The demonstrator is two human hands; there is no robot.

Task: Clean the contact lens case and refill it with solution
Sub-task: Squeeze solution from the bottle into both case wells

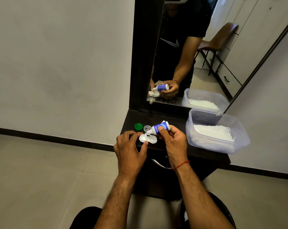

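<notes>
On the dark dresser top [164, 117]: one white contact lens case [147, 139] with two uncapped wells, one green cap [138, 126], one translucent cap [147, 128] just beside it, and one clear plastic tub [222, 147] of white wadding to the right. One blue-labelled solution bottle [161, 127], tipped nozzle-down just above the case, gripped by the right hand [173, 139] with curled fingers and thumb. The left hand [128, 146], fingers bent, pinches the case's left end.
</notes>
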